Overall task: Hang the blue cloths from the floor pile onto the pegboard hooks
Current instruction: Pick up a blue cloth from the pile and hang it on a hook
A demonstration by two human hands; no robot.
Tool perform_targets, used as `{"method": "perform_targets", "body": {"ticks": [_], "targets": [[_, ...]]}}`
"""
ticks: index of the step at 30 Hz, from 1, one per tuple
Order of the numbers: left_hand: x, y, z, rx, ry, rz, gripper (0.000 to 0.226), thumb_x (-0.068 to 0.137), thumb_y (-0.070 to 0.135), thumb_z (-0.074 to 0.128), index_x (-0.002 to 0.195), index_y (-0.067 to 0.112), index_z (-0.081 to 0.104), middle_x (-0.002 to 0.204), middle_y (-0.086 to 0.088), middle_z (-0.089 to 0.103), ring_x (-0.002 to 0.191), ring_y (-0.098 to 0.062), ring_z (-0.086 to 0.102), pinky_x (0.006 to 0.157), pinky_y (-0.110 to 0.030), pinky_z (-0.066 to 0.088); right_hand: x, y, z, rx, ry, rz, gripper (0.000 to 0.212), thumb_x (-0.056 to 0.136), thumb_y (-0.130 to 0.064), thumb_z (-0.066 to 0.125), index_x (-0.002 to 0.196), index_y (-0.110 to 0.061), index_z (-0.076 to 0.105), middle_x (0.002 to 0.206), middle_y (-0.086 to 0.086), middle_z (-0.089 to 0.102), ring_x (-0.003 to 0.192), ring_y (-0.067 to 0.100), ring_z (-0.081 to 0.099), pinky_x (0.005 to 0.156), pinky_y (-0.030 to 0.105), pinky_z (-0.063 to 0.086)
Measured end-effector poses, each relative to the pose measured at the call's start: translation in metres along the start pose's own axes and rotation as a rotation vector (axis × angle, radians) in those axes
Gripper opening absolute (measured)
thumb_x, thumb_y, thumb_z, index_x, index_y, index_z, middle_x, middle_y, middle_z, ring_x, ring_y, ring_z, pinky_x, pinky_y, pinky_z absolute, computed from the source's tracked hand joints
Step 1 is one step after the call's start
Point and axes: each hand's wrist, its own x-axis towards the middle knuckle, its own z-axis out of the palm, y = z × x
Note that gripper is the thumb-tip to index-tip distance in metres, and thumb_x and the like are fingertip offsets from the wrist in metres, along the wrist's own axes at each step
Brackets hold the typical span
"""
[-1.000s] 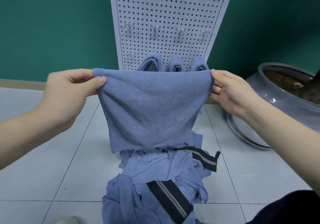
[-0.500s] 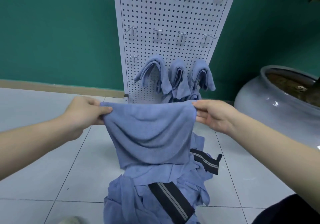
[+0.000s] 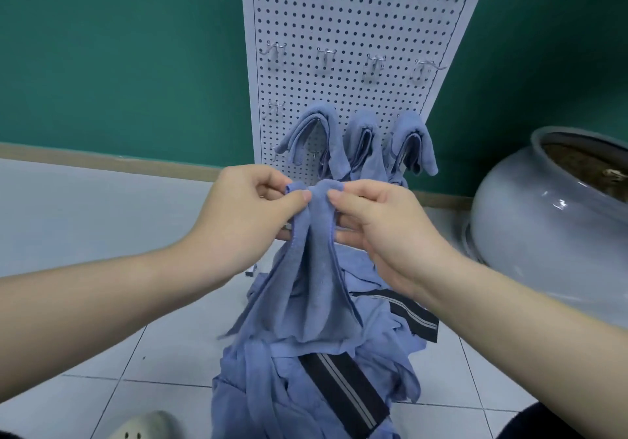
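Both hands have been brought together since the earlier frame: the blue cloth [image 3: 314, 268], then stretched wide, is now folded in half at its top edge. That gathered edge is pinched by the left hand [image 3: 248, 214] between thumb and fingers, and by the right hand [image 3: 377, 221] just beside it. The cloth is held in the air in front of the pegboard [image 3: 356, 31], above the floor pile [image 3: 306, 387], with its lower end draped near the pile. Three cloths [image 3: 360, 139] are already hung on the lower row; the hooks [image 3: 326, 54] above are bare. The fabric is judged light, soft and limp, not slippery. The fold at the top is the likely place to be gripped and laid over a hook.
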Motion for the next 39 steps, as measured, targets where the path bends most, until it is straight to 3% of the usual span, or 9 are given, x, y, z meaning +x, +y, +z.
{"method": "perform_targets", "body": {"ticks": [7, 16, 19, 21, 26, 31, 33, 36, 39], "targets": [[-0.010, 0.003, -0.003, 0.001, -0.013, 0.103, 0.005, 0.090, 0.010, 0.076, 0.085, 0.010, 0.074, 0.077, -0.009, 0.077, 0.079, -0.034, 0.075, 0.077, -0.054, 0.062, -0.011, -0.002, 0.008, -0.054, -0.019, -0.140, 0.008, 0.096, 0.000, 0.067, 0.093, -0.001, 0.074, 0.089, 0.017, 0.079, 0.086, 0.028, 0.078, 0.083, 0.037, 0.064], [-0.019, -0.003, -0.005, 0.074, -0.226, 0.283, 0.047, 0.100, -0.010, 0.048, 0.115, 0.026, 0.074, 0.106, 0.008, 0.077, 0.103, -0.005, 0.071, 0.093, -0.022, 0.057, -0.008, -0.004, 0.000, -0.151, 0.011, -0.221, 0.014, 0.097, -0.008, 0.068, 0.100, 0.002, 0.076, 0.095, 0.021, 0.078, 0.099, 0.040, 0.075, 0.098, 0.053, 0.058], [-0.008, -0.005, -0.012, 0.227, -0.205, 0.405, 0.036, 0.096, -0.002, 0.062, 0.111, 0.028, 0.075, 0.097, 0.006, 0.067, 0.093, -0.007, 0.064, 0.088, -0.018, 0.051, -0.002, -0.002, -0.001, -0.154, -0.001, -0.219, 0.022, 0.097, -0.019, 0.068, 0.098, 0.002, 0.074, 0.100, 0.037, 0.069, 0.085, 0.036, 0.070, 0.090, 0.049, 0.058], [0.002, -0.007, -0.018, 0.332, -0.148, 0.468, 0.024, 0.091, 0.010, 0.074, 0.107, 0.025, 0.067, 0.096, 0.005, 0.059, 0.092, -0.009, 0.058, 0.087, -0.023, 0.048, -0.002, -0.002, 0.000, -0.177, -0.008, -0.219, 0.034, 0.085, -0.035, 0.071, 0.092, -0.002, 0.072, 0.091, 0.040, 0.062, 0.081, 0.027, 0.054, 0.081, 0.044, 0.045], [0.017, -0.005, -0.032, 0.443, -0.241, 0.238, 0.062, 0.074, 0.054, 0.078, 0.128, 0.036, 0.052, 0.126, 0.021, 0.056, 0.122, 0.010, 0.050, 0.097, -0.007, 0.038, -0.003, -0.011, -0.006, -0.139, -0.059, -0.220, 0.020, 0.097, -0.013, 0.059, 0.084, -0.010, 0.074, 0.078, 0.009, 0.071, 0.076, 0.017, 0.065, 0.079, 0.038, 0.050], [0.020, -0.005, -0.044, 0.128, -0.450, 0.029, 0.025, 0.082, 0.040, 0.079, 0.084, 0.016, 0.072, 0.088, 0.003, 0.075, 0.082, -0.008, 0.067, 0.085, -0.028, 0.049, -0.001, -0.018, -0.010, -0.025, -0.090, -0.154, 0.020, 0.082, -0.025, 0.051, 0.085, -0.013, 0.067, 0.092, 0.018, 0.059, 0.089, 0.027, 0.051, 0.080, 0.041, 0.036], [0.020, -0.004, -0.043, 0.055, -0.403, 0.043, 0.029, 0.083, 0.034, 0.082, 0.082, 0.009, 0.068, 0.080, 0.001, 0.071, 0.075, -0.008, 0.064, 0.077, -0.023, 0.049, 0.002, -0.017, -0.011, -0.056, -0.016, -0.144, 0.023, 0.083, -0.028, 0.049, 0.088, -0.014, 0.067, 0.097, 0.022, 0.062, 0.091, 0.027, 0.053, 0.080, 0.041, 0.036], [0.018, 0.004, -0.038, -0.057, -0.257, 0.085, 0.027, 0.078, 0.029, 0.077, 0.080, 0.006, 0.063, 0.064, 0.010, 0.064, 0.058, -0.001, 0.056, 0.058, -0.012, 0.046, 0.006, -0.013, -0.010, -0.213, 0.115, -0.203, 0.027, 0.103, -0.027, 0.046, 0.084, -0.018, 0.063, 0.087, 0.000, 0.063, 0.083, 0.010, 0.052, 0.080, 0.032, 0.039], [0.017, 0.007, -0.035, -0.090, -0.155, 0.123, 0.028, 0.073, 0.035, 0.075, 0.079, 0.009, 0.065, 0.067, 0.005, 0.067, 0.061, -0.006, 0.058, 0.057, -0.017, 0.049, 0.006, -0.012, -0.009, -0.428, 0.155, -0.338, 0.034, 0.112, -0.029, 0.037, 0.083, -0.019, 0.051, 0.080, -0.007, 0.049, 0.072, 0.003, 0.043, 0.070, 0.021, 0.039]]}}
